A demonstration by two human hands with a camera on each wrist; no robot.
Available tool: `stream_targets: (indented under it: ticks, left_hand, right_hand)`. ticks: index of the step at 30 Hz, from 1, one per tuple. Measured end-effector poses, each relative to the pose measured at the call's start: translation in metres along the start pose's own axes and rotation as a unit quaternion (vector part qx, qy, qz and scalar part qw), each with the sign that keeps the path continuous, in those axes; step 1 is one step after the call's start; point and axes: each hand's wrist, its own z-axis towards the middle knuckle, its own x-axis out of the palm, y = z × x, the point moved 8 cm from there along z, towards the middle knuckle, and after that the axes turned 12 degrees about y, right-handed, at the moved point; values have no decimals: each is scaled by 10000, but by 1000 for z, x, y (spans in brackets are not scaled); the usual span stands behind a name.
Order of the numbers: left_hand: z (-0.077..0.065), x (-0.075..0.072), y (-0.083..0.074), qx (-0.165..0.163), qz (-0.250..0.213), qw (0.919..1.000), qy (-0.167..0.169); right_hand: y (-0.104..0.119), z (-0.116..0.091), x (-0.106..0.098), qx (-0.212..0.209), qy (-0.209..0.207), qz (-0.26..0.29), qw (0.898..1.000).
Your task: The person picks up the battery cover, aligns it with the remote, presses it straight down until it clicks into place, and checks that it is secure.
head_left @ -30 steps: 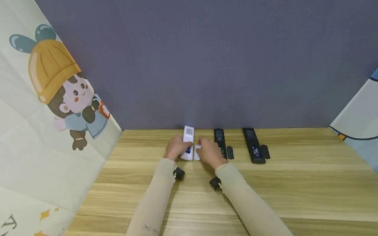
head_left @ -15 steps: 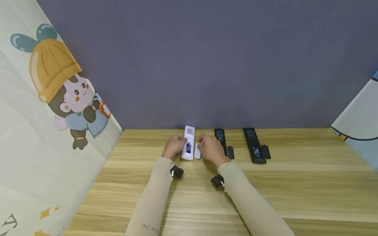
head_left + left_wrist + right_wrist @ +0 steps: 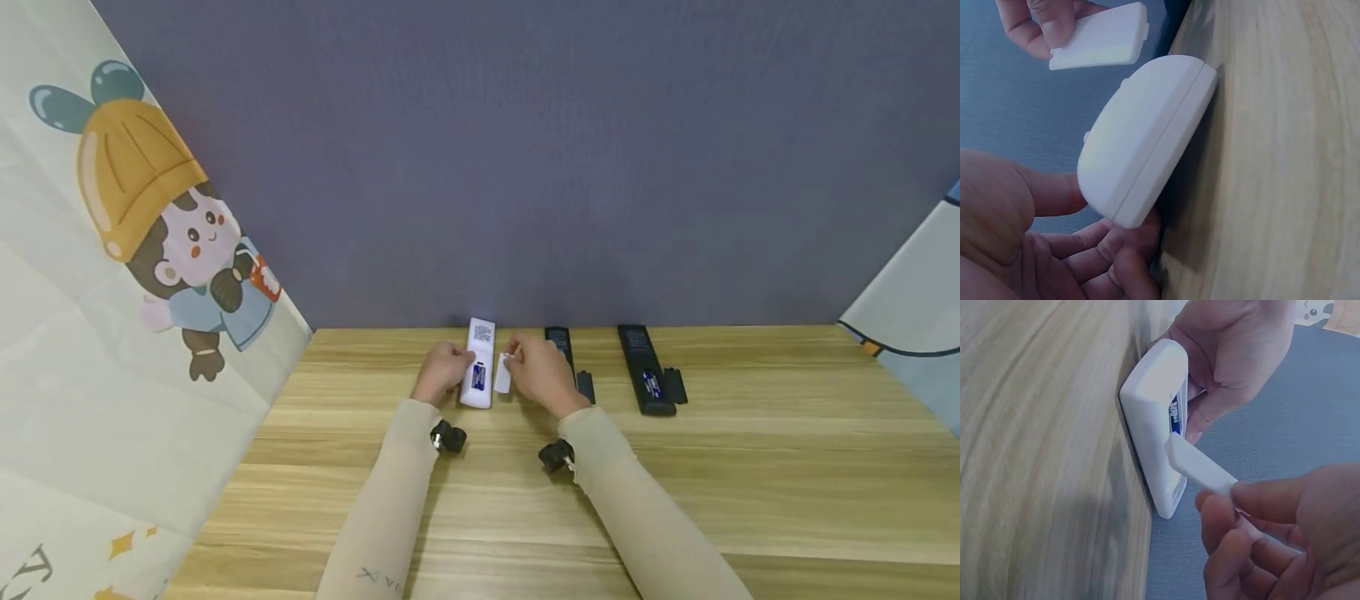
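A white remote control point(image 3: 482, 337) lies back side up on the table, its battery compartment uncovered and blue batteries point(image 3: 478, 377) inside. My left hand point(image 3: 441, 372) grips its left edge, thumb on the upper side and fingers curled at the side, as the left wrist view shows. Just right of the remote, my right hand point(image 3: 543, 375) pinches the white battery cover point(image 3: 503, 375) by one end between thumb and fingers. In the right wrist view the cover point(image 3: 1200, 465) is tilted close to the remote point(image 3: 1147, 419); whether they touch I cannot tell.
A black remote control point(image 3: 557, 335), partly behind my right hand, has a black cover point(image 3: 586, 387) beside it. Further right lies another black remote point(image 3: 639, 354) with batteries point(image 3: 652, 384) showing and its cover point(image 3: 675, 386) alongside. A dark grey panel point(image 3: 555, 167) borders the wooden table point(image 3: 750, 467).
My right hand has lifted the white cover off the table beside the remote. My left thumb has drawn back from over the batteries to the remote's left edge.
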Motion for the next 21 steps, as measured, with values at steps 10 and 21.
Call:
stream_targets:
  ticks: [10, 21]
  left_hand:
    - [4, 1, 2, -67, -218, 9997, 93]
    - [3, 0, -4, 50, -446, 9988, 207]
  right_hand:
    - [8, 1, 1, -400, 9, 391, 9984]
    - [12, 1, 5, -660, 166, 1022, 9924]
